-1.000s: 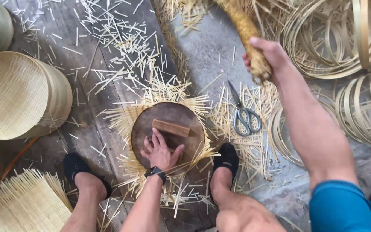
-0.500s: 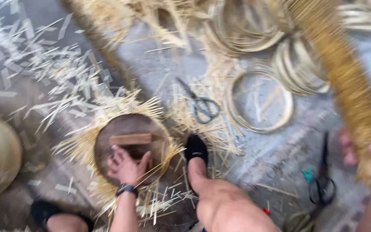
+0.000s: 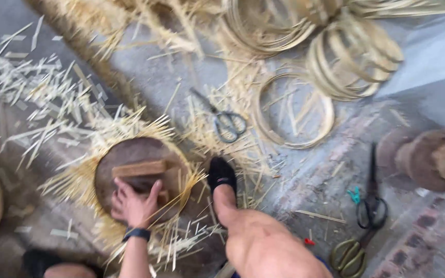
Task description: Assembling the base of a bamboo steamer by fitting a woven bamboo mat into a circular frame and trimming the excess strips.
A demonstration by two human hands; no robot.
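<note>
My left hand (image 3: 134,204) presses flat, fingers spread, on a round dark wooden disc (image 3: 130,157) that bears a small wooden block (image 3: 139,168). Thin bamboo strips (image 3: 83,177) fan out from under the disc all round. My right hand is out of view. My right foot in a dark shoe (image 3: 221,175) rests just right of the disc, with my bare leg (image 3: 263,242) below it.
Grey scissors (image 3: 225,119) lie beyond the disc. Bamboo hoops (image 3: 294,110) and a stack of hoops (image 3: 354,59) sit at the upper right. Dark shears (image 3: 372,203) and brass-handled scissors (image 3: 348,255) lie at the right. Round wooden moulds (image 3: 433,159) stand far right. Bamboo offcuts (image 3: 32,98) litter the left floor.
The view has swung right and blurred. The long bundle of bamboo strips that my right hand held has left the picture, and so has the hand. My left hand stays on the disc.
</note>
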